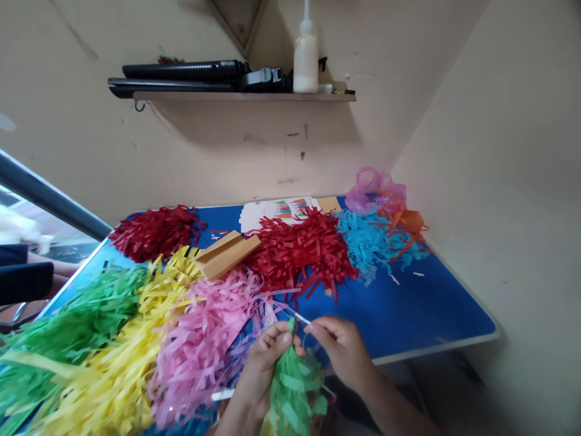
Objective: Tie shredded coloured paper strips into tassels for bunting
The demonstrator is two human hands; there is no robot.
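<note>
My left hand (271,350) pinches the twisted top of a green paper tassel (297,387), whose cut strips hang below the fingers. Opposite it, my right hand (342,348) grips the end of a thin white strip (301,318) between thumb and fingers. The strip points toward the tassel's top; whether they touch I cannot tell. A pink heap of fringed paper (200,351) lies just left of my left hand. The tassel's lower end runs out at the bottom of the view.
Heaps of yellow (122,357), green (86,309), red (299,251) and light blue fringed paper (370,236) cover much of the blue table (408,315). A folded brown card (227,254) lies among them. Above, a wall shelf (254,96) carries a white bottle (305,60).
</note>
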